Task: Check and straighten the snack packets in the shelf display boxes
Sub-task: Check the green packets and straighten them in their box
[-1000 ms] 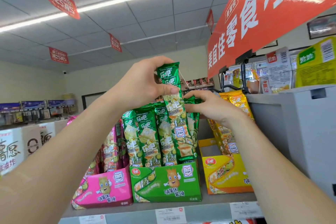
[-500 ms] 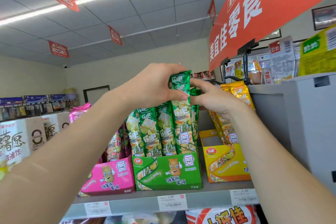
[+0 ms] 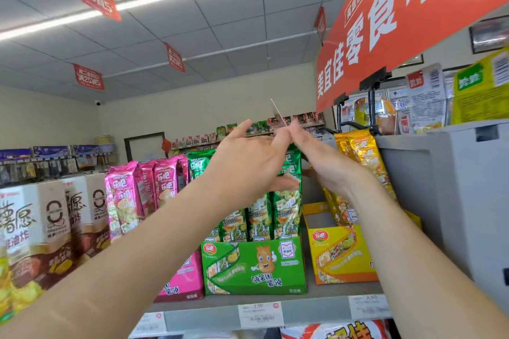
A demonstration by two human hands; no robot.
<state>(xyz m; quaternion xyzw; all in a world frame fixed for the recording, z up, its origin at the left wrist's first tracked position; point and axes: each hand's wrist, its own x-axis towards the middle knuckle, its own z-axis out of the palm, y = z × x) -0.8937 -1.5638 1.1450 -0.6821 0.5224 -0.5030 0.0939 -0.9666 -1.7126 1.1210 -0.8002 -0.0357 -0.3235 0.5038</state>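
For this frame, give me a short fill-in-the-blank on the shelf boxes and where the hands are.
1. The green box stands between a pink box and a ____ box.
2. Both hands, left and right, are at the tops of the ____ packets.
3. The packets in the yellow box lean toward the ____ bin on the right.
4. The price tag below the green box reads ____.

Missing words: yellow; green; grey; 2.50
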